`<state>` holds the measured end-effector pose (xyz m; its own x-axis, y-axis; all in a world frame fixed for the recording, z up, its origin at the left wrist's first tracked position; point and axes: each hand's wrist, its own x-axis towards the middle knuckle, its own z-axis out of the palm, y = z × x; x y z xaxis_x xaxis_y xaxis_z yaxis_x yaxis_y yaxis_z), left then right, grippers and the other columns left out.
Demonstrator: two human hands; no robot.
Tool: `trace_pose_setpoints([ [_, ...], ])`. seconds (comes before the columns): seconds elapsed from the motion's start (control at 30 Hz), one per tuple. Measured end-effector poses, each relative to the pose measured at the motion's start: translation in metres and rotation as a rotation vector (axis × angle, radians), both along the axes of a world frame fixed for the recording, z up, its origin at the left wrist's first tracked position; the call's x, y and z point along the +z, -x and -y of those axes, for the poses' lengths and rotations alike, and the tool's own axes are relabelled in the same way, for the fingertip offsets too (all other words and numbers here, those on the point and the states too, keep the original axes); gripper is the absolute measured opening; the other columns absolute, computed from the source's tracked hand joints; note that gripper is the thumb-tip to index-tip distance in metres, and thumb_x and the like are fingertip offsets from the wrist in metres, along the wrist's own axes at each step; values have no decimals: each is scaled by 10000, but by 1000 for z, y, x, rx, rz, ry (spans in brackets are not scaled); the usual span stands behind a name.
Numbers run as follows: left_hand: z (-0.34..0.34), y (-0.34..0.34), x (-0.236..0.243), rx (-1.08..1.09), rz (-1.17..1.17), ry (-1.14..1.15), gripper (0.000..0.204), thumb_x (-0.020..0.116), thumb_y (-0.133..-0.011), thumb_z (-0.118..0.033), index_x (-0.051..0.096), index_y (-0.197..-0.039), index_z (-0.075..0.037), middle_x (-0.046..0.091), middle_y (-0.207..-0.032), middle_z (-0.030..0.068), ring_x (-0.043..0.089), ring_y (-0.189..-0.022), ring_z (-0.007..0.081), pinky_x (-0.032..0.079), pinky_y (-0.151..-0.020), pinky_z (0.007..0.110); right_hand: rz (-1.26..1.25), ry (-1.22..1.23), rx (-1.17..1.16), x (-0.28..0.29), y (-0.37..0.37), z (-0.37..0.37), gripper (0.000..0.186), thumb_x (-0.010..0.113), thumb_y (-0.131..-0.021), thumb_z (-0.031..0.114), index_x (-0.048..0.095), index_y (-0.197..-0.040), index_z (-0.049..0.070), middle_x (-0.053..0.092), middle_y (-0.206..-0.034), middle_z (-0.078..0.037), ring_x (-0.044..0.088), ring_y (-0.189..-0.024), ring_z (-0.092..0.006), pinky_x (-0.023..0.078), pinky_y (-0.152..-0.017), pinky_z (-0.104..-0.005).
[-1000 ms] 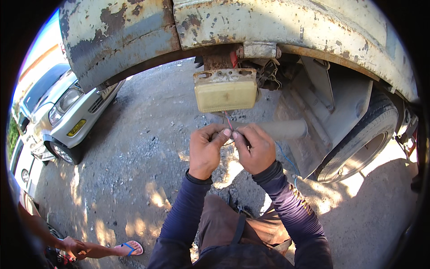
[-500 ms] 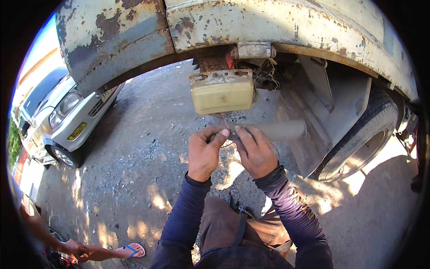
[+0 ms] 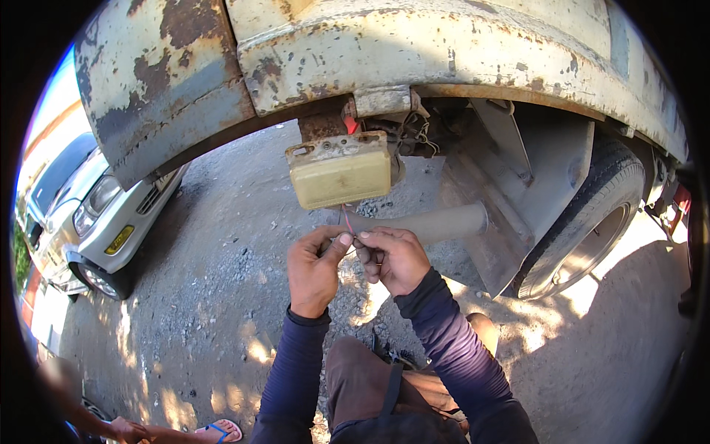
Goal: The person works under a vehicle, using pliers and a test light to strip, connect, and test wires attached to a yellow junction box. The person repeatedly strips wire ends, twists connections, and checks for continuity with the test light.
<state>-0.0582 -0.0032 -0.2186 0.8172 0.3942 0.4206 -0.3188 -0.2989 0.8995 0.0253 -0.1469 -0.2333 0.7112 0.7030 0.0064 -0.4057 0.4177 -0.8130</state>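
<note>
Now my left hand (image 3: 314,270) and right hand (image 3: 392,260) are nearly closed, fingertips pinching the thin wires (image 3: 348,220) on the near side of the yellowish lamp (image 3: 340,177). If I tug too hard, a wire could snap or slip away.

The ground (image 3: 200,318) is grey and dusty, with loose gravel (image 3: 233,255) over its middle and dappled sun across it. Toward its left edge a white car (image 3: 111,214) stands on it; toward its right edge, a big tyre (image 3: 568,241). By the near left corner rests a flip-flop (image 3: 222,430), a person's foot in it.
</note>
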Motion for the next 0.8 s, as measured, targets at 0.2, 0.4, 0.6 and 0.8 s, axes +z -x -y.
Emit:
trace_pose_setpoints([
  [0.2, 4, 5, 6, -48, -93, 240, 168, 693, -965, -125, 740, -1003, 31, 588, -712, -26, 453, -563, 59, 318, -512, 231, 1679, 455, -1035, -16, 13, 3, 291, 637, -866, 42, 664, -1155, 17, 660, -1037, -110, 705, -865, -253, 581, -699, -377],
  [0.4, 4, 4, 7, -85, -109, 209, 198, 680, -982, -165, 733, -1040, 17, 623, -700, 9, 493, -534, 74, 316, -481, 226, 1559, 406, -967, -11, 12, 0, 133, 647, -899, 105, 661, -1005, 26, 654, -985, -123, 697, -826, -287, 570, -682, -384],
  [0.6, 2, 2, 5, -32, -122, 11, 177, 658, -987, -157, 736, -1049, -11, 670, -753, 16, 528, -566, 58, 338, -483, 214, -3, 39, -124, -5, 7, -10, 204, 657, -971, 188, 663, -954, -16, 589, -717, -85, 613, -637, -176, 499, -596, -351],
  [0.8, -4, 9, 16, 65, -42, -533, 276, 664, -1016, -179, 725, -1168, 43, 729, -889, 74, 625, -771, 99, 478, -579, 241, 760, 219, -652, -10, 19, -12, 222, 640, -916, 197, 660, -873, -19, 675, -812, -228, 674, -786, -406, 532, -722, -472],
])
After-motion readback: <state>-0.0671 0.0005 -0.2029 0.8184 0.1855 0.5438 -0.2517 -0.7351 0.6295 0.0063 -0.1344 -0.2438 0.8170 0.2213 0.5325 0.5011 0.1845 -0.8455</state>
